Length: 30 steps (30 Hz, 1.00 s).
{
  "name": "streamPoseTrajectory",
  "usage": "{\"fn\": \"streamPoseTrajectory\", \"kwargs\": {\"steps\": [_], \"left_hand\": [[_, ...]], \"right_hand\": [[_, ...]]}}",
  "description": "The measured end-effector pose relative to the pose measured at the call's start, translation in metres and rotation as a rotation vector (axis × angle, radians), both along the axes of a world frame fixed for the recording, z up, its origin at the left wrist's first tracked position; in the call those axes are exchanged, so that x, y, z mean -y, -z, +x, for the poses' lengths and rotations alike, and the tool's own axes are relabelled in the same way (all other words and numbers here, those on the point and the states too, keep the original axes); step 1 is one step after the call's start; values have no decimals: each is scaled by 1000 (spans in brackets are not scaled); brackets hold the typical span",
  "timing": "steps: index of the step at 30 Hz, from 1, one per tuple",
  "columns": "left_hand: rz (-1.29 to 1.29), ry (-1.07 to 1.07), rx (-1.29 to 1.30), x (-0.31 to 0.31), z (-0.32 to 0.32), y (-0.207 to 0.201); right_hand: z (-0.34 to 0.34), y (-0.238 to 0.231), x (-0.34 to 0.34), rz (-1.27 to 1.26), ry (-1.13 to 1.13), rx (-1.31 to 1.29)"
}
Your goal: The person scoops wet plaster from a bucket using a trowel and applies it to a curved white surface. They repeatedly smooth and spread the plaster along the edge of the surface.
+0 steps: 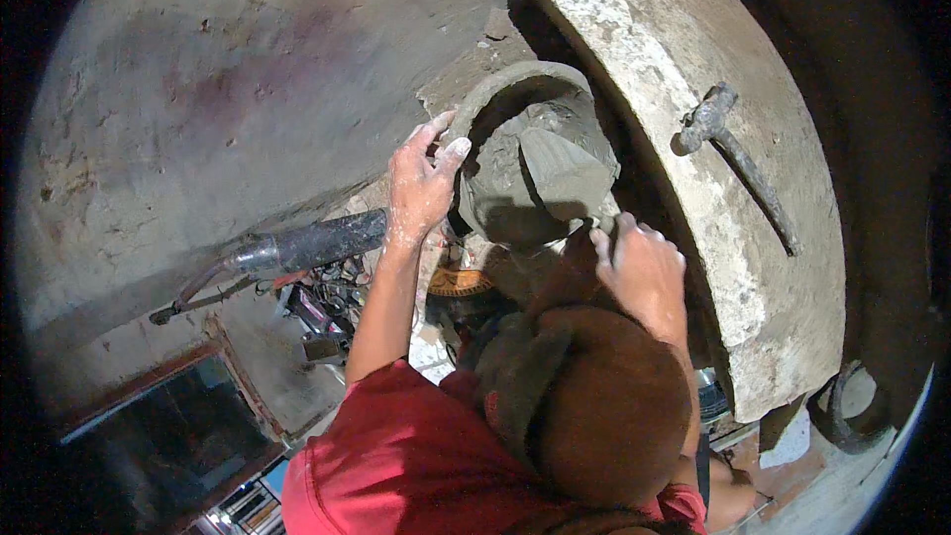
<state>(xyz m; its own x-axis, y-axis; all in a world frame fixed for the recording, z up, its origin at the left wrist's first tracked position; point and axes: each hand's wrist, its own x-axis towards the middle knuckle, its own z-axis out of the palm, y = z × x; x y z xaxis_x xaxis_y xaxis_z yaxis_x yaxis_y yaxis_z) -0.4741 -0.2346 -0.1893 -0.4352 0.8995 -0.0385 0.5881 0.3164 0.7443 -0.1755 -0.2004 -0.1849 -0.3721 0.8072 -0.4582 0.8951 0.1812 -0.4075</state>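
A mortar-caked grey bucket (474, 129) stands in front of me, with wet grey mortar (495, 183) inside. My left hand (421, 178), dusted with white, grips the bucket's left rim, thumb and fingers closed about the edge. Inside the bucket, the flat blade of a trowel (570, 168) rests against the mortar, coated in the same grey. Close to the bucket's near right side, my right hand (644, 272) is closed round the trowel's handle, which is mostly hidden by the fingers and shadow.
On the right, a thick curved concrete ledge (684, 139) carries a hammer (738, 159). A rough plastered wall (238, 79) rises at left. Below it lie a black metal cylinder (317, 243) and a heap of small clutter (327, 307). A brown cap (609, 406) covers part of the lower middle.
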Motion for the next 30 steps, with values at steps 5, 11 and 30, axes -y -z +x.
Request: {"fn": "streamPoseTrajectory", "kwargs": {"steps": [5,11,30], "left_hand": [[42,88,-92,0,14,-3],[21,218,-302,8,23,-10],[53,281,-343,17,20,-8]], "right_hand": [[-15,49,-3,58,85,-52],[-8,60,-9,120,45,-150],[-11,68,-4,135,57,-284]]}}
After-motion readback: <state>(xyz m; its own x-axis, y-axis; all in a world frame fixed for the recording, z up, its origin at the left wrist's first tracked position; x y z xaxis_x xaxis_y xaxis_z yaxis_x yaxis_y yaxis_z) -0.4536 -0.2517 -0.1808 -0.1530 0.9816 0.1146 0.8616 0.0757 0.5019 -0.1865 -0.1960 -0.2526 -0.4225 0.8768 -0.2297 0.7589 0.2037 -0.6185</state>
